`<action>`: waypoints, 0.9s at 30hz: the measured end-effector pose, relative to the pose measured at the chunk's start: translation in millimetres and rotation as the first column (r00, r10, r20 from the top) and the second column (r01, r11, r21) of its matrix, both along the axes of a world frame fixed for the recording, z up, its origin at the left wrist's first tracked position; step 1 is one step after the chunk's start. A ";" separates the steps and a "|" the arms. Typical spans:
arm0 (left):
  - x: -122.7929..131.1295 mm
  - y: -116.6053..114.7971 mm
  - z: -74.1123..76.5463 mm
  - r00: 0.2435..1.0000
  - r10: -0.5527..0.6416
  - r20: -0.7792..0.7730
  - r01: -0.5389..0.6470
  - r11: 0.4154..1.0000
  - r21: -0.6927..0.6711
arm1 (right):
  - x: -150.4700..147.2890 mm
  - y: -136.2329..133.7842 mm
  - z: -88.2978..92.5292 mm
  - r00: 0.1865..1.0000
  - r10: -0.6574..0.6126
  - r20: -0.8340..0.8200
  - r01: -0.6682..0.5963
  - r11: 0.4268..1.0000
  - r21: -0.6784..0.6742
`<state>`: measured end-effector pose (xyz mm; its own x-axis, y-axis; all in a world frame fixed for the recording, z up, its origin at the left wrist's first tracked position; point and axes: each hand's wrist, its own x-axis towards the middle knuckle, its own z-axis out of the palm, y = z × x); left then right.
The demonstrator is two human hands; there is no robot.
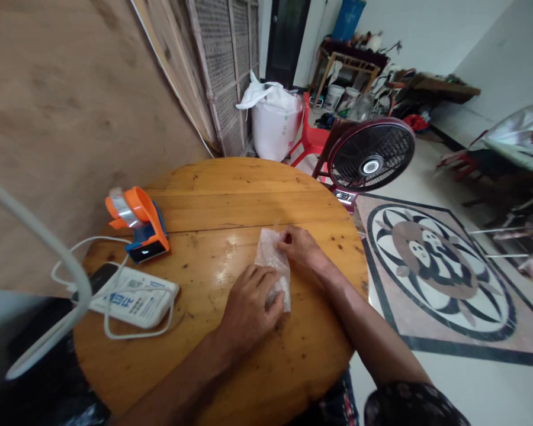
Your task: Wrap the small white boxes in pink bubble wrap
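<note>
In the head view, the plastic wrap point(267, 253) lies between the hands: the left hand point(252, 300) rests over it from 7 o'clock, though whether it grips or merely presses I cannot tell; the right hand point(299, 245) pinches its edge at 2 o'clock. From the middle of the round wooden bench point(206, 207), an orange tape dispenser point(145, 208) sits at 10 o'clock, a fan point(371, 157) at 2, and a panda floor design point(444, 269) at 3. The wrap looks whitish, translucent, crinkled and longer than wide.

1 view, head-worn | faces forward and down | hands point(254, 303) near | fan point(372, 167) farther off
</note>
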<state>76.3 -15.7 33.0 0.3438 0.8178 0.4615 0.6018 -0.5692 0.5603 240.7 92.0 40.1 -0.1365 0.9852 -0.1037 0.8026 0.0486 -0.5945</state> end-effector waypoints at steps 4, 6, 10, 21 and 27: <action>-0.1 0.2 -2.3 1.000 -0.004 0.003 0.004 1.000 0.003 | 4.5 1.3 -10.3 0.935 0.017 -0.355 -0.034 0.998 -0.043; -0.1 0.2 -2.9 1.000 -0.006 0.005 0.006 1.000 0.008 | 6.1 2.4 -12.3 0.844 -0.016 -0.535 -0.056 0.991 -0.118; 0.0 0.1 -2.8 1.000 -0.008 0.004 0.008 1.000 0.017 | 7.7 3.3 -8.2 0.700 -0.106 -0.706 -0.080 0.971 -0.226; -0.1 0.5 -3.5 1.000 -0.011 0.016 0.011 1.000 0.010 | 4.8 -0.5 -0.9 0.607 -0.096 -0.789 -0.145 0.963 -0.229; -0.7 0.3 -2.6 1.000 -0.013 0.018 0.012 1.000 0.011 | 4.0 -2.3 7.6 0.615 -0.105 -0.781 -0.141 0.960 -0.240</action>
